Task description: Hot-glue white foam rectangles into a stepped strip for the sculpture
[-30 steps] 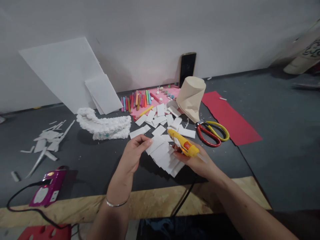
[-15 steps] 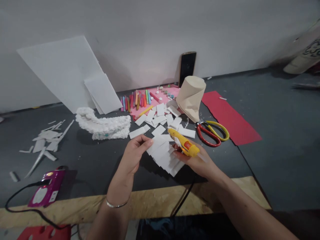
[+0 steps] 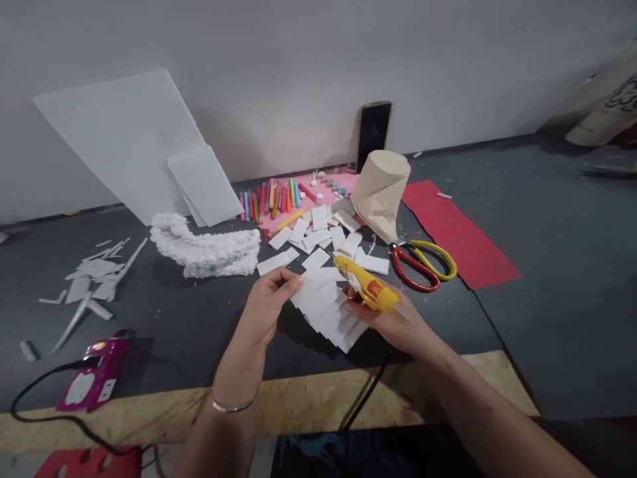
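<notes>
Between thumb and fingers, my left hand (image 3: pixel 271 299) pinches the upper left corner of a piece made of overlapping white foam rectangles (image 3: pixel 326 309). My right hand (image 3: pixel 393 322) is wrapped round a yellow hot glue gun (image 3: pixel 365 282), its nozzle pointing up and left over the piece. The right fingers also sit at the piece's right edge; whether they grip it I cannot tell. Loose white foam rectangles (image 3: pixel 318 238) lie in a heap just beyond. To their right are scissors (image 3: pixel 415 265) with one red and one yellow handle.
A beige paper-covered form (image 3: pixel 382 189) stands before a propped phone (image 3: pixel 373 136). Red paper (image 3: pixel 462 236) lies right; crayons (image 3: pixel 273 199) lie behind. Leftward are a fluffy white curved piece (image 3: pixel 206 245), leaning white sheets (image 3: pixel 124 139), foam scraps (image 3: pixel 97 279) and a purple extension socket (image 3: pixel 94 375) with a black cord.
Almost nothing differs. Both hands, the glue gun and the layered foam piece stay in nearly the same place.
</notes>
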### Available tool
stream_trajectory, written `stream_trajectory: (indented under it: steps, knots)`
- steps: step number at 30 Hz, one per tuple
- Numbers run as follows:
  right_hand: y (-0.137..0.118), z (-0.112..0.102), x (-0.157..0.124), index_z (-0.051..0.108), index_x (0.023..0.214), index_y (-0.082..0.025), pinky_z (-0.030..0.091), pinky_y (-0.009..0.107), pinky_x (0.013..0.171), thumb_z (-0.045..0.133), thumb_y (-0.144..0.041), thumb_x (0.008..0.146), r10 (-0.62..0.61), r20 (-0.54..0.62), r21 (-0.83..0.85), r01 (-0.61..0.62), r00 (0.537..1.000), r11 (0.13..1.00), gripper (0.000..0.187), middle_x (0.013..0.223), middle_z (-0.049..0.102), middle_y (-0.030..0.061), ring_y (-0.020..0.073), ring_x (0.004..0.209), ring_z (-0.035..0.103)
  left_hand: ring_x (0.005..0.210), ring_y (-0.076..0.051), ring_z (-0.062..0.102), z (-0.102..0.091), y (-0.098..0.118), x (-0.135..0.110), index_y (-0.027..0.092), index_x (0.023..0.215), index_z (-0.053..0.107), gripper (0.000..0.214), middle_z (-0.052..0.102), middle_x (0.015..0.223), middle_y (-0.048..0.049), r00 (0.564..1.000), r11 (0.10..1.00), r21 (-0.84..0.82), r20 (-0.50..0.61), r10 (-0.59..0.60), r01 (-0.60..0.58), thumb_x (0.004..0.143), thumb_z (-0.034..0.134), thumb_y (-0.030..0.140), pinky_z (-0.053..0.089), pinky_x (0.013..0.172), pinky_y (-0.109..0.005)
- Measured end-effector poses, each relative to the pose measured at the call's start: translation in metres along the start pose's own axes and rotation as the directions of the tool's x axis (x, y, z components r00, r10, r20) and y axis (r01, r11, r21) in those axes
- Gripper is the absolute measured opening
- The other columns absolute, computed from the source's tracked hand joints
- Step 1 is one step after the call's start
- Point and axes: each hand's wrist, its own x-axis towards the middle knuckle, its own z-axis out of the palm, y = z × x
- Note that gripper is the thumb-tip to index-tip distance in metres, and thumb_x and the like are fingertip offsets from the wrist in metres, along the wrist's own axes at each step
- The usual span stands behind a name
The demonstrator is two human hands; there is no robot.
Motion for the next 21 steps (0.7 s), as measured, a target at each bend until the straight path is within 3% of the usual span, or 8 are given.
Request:
stream_trajectory:
  steps: [21]
  knots:
    - [-0.0021,0.0014,0.0009,0.063,0.089,-0.022,0.055,0.033,0.073,0.074,-0.041,0.079,-0.002,0.006,0.050,0.002,1.000,0.999,0.024,0.090,0.068,0.0026,0.0205,0.083,0.066,0.065,-0.011,0.049,-0.0057,-0.0012,0.0036,0.017,0.061,0.063,0.026,0.060,0.063,0.0028,0.999,0.999,-0.047,-0.033,0.021,-0.023,0.062,0.083,0.033,0.038,0.068,-0.024]
